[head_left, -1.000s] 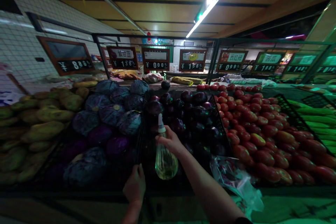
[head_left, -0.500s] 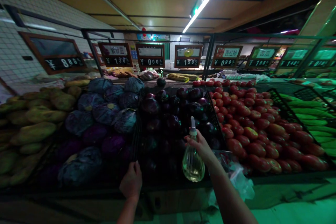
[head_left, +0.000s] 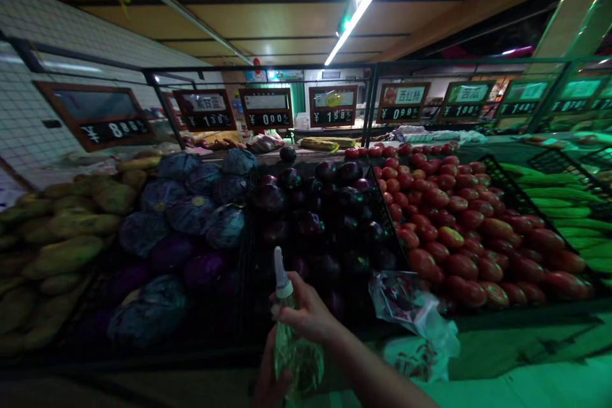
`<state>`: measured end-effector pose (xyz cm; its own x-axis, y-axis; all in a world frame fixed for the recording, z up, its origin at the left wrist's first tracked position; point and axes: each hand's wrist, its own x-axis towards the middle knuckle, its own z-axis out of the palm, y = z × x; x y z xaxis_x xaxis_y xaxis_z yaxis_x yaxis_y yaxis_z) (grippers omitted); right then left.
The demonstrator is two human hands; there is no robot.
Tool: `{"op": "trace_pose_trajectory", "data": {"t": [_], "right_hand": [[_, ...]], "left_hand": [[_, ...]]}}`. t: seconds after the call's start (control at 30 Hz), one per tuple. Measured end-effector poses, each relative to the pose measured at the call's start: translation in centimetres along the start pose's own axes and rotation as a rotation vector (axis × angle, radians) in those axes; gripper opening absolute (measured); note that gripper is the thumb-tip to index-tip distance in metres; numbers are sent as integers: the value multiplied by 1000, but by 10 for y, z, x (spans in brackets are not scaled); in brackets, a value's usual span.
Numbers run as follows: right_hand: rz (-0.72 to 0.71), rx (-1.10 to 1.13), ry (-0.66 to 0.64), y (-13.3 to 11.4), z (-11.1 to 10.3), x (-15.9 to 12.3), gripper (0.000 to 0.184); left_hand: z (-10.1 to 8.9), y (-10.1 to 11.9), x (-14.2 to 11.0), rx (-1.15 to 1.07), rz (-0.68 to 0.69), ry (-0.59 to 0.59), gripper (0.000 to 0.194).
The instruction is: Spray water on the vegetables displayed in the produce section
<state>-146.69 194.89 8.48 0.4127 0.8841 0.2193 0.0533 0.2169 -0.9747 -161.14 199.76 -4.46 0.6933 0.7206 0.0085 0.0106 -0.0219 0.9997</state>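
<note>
My right hand [head_left: 308, 315] is wrapped round the neck of a clear spray bottle [head_left: 292, 347] with a white nozzle, held upright low in front of the stall. My left hand [head_left: 270, 382] sits at the bottom edge of the view, touching the bottle's lower left side; only part of it shows and its fingers are hard to make out. Just beyond the bottle lies a pile of dark aubergines [head_left: 325, 217] in a black crate.
Purple cabbages [head_left: 186, 217] lie left of the aubergines, yellowish tubers [head_left: 62, 229] further left. Red tomatoes [head_left: 459, 223] fill the right, green cucumbers [head_left: 559, 197] beyond. A crumpled plastic bag [head_left: 411, 319] rests by the tomatoes. Price signs [head_left: 265, 108] hang on a rail.
My right hand brought the bottle from the right back to the middle and lower, closer to me. My left hand left the crate's front edge and came up to the bottle's base.
</note>
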Motion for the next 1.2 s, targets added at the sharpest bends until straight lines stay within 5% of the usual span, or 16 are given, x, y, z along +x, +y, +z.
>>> {"op": "trace_pose_trajectory", "data": {"t": [0.1,0.17,0.27,0.47,0.57,0.8,1.2], "right_hand": [[55,190,194,10,-6,-17,40],[99,270,307,12,-17,-33,50],[143,287,423,9,-38,-61,64],[155,265,479,1,-67,-110,93],[187,190,476,2,-74,-121,93],[118,-89,486,20,-71,-89,66],[75,-297,300,36,-47,-31,63]], "left_hand": [[6,20,-2,-126,60,-286,120],[17,39,-3,-125,28,-409,114],[42,48,-5,-94,41,-464,100],[86,1,-3,-89,-37,-482,86],[91,0,-3,-42,93,-489,84],[74,41,11,124,311,-518,114],[57,14,44,257,375,-227,98]]}}
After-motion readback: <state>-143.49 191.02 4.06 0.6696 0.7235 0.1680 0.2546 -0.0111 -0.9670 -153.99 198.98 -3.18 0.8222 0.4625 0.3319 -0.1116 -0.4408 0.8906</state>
